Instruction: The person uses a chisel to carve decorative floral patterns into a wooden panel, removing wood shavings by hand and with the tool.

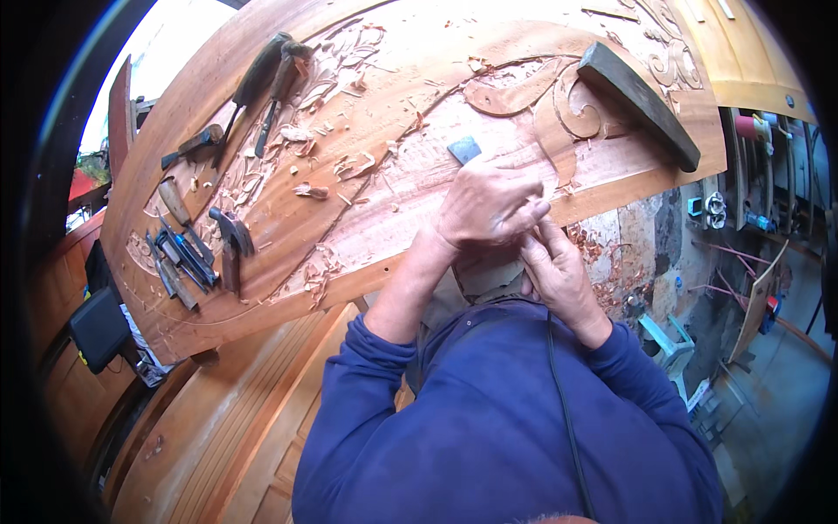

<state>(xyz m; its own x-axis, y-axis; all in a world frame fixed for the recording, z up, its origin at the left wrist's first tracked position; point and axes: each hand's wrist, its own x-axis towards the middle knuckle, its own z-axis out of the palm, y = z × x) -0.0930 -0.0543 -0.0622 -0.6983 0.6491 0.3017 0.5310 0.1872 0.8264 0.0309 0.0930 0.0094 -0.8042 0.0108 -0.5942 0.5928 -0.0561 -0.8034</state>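
Note:
My left hand point(491, 205) is closed over the near edge of a carved wooden panel point(375, 229), palm down. Against it, my right hand point(563, 271) is pinched, its fingertips meeting the left fingers. Whatever lies between them is hidden. Just beyond my left knuckles a small blue-grey flat piece point(464, 149) lies on the panel; whether my left hand touches it I cannot tell. Raised scrollwork point(559, 113) stands beyond my hands. To its right a long dark block point(642, 109) rests across the panel.
Wood shavings point(327, 79) cover the panel's left part. Several chisels point(182, 258), a hammer point(231, 244) and dark-handled carving tools point(271, 79) lie there. A pale turquoise stool point(670, 349) stands on the littered floor to the right. A dark cord point(567, 410) hangs down my front.

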